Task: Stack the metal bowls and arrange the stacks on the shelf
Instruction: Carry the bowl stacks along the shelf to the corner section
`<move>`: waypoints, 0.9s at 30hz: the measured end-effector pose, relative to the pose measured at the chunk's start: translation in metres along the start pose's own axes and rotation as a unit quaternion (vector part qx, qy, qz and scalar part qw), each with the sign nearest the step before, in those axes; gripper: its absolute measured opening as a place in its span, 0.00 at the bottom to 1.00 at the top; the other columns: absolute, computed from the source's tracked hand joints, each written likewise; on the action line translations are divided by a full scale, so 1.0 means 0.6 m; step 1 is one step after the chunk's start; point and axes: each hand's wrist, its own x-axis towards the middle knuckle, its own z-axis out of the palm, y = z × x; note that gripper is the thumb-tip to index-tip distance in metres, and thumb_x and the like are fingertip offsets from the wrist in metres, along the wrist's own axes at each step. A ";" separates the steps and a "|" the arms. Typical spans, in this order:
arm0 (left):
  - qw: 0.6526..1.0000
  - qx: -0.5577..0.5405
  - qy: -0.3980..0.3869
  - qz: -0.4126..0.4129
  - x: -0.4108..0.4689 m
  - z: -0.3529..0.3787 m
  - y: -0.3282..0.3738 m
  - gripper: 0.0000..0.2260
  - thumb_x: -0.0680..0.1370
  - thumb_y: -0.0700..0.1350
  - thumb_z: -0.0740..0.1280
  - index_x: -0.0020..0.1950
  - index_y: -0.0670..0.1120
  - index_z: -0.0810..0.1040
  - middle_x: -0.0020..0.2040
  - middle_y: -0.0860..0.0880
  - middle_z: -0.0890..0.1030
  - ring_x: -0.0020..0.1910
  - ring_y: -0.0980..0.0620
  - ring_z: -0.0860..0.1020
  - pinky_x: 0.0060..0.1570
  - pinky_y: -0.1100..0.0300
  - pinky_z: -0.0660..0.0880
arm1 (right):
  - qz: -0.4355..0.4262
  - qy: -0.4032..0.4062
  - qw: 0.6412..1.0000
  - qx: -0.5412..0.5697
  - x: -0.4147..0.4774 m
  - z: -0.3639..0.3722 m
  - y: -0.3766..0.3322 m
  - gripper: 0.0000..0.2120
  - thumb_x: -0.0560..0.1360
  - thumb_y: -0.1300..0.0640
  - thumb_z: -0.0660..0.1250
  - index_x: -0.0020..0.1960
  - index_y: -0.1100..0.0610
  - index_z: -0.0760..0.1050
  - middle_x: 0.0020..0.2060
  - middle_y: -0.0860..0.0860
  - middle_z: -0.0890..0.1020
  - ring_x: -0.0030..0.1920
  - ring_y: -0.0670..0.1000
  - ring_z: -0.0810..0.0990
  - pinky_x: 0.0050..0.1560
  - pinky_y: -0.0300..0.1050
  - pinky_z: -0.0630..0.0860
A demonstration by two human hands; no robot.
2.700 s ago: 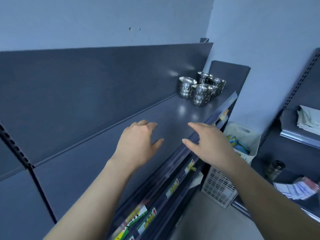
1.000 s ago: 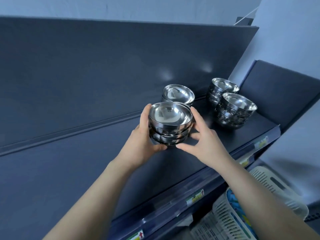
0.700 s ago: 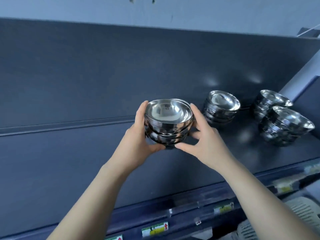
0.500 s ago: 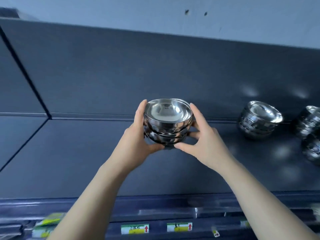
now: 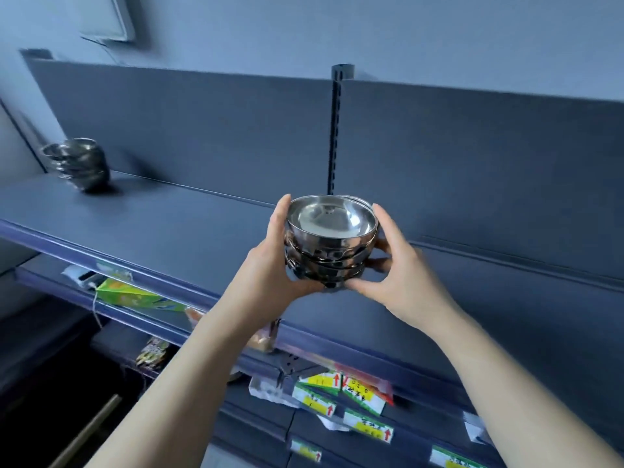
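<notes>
A stack of shiny metal bowls [image 5: 331,241] is held in the air above the dark shelf [image 5: 175,231], in the middle of the view. My left hand [image 5: 270,265] grips its left side and my right hand [image 5: 395,268] grips its right side, thumbs under the base. Another stack of metal bowls [image 5: 79,168] stands at the far left end of the shelf, blurred, near the back panel.
A slotted upright post [image 5: 334,130] rises behind the held stack against the dark back panel [image 5: 472,163]. Lower shelves hold a green box [image 5: 131,295], packets and yellow-green price labels [image 5: 368,427]. A wall meets the shelf at the far left.
Both hands have carried the bowl stack leftward along the shelf. The other stacks on the right have left the view, and a stack at the far left end has come into sight.
</notes>
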 end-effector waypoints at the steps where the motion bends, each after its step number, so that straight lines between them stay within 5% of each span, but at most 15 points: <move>1: 1.000 0.008 0.008 -0.006 -0.004 -0.027 -0.018 0.55 0.63 0.50 0.79 0.77 0.58 0.43 0.56 0.65 0.70 0.57 0.57 0.77 0.54 0.66 0.68 | -0.010 -0.009 1.000 0.004 0.015 0.025 -0.017 0.52 0.66 0.49 0.79 0.78 0.39 0.48 0.59 0.32 0.70 0.66 0.43 0.73 0.67 0.47 0.71; 9: 0.992 0.052 0.077 -0.084 -0.016 -0.196 -0.143 0.54 0.65 0.47 0.80 0.76 0.63 0.42 0.56 0.61 0.73 0.53 0.54 0.78 0.55 0.62 0.70 | -0.050 -0.077 0.995 0.032 0.139 0.202 -0.112 0.53 0.65 0.49 0.80 0.77 0.36 0.47 0.66 0.45 0.75 0.66 0.49 0.74 0.66 0.54 0.73; 15: 0.981 0.072 0.119 -0.136 0.003 -0.299 -0.242 0.54 0.65 0.47 0.80 0.75 0.64 0.42 0.51 0.67 0.73 0.51 0.52 0.79 0.56 0.58 0.73 | -0.079 -0.128 0.987 0.052 0.249 0.329 -0.161 0.53 0.65 0.51 0.80 0.77 0.37 0.49 0.62 0.42 0.76 0.61 0.50 0.78 0.63 0.55 0.75; 21: 0.971 0.058 0.161 -0.166 0.053 -0.387 -0.339 0.55 0.62 0.48 0.81 0.73 0.68 0.44 0.61 0.57 0.78 0.54 0.55 0.79 0.57 0.58 0.73 | -0.108 -0.160 0.978 0.080 0.364 0.433 -0.200 0.52 0.65 0.56 0.80 0.78 0.43 0.51 0.58 0.42 0.75 0.59 0.48 0.80 0.60 0.44 0.76; 24: 0.968 0.047 0.175 -0.173 0.072 -0.425 -0.387 0.55 0.62 0.46 0.81 0.74 0.68 0.45 0.59 0.57 0.79 0.52 0.62 0.79 0.52 0.64 0.71 | -0.122 -0.174 0.974 0.084 0.417 0.489 -0.216 0.52 0.65 0.56 0.81 0.78 0.43 0.51 0.57 0.41 0.74 0.60 0.49 0.79 0.62 0.48 0.76; 27: 0.963 0.052 0.186 -0.189 0.081 -0.464 -0.437 0.55 0.63 0.46 0.81 0.74 0.66 0.44 0.59 0.57 0.78 0.53 0.58 0.78 0.52 0.63 0.71 | -0.131 -0.189 0.970 0.081 0.458 0.546 -0.236 0.52 0.65 0.55 0.80 0.78 0.42 0.51 0.57 0.40 0.74 0.61 0.49 0.79 0.63 0.50 0.75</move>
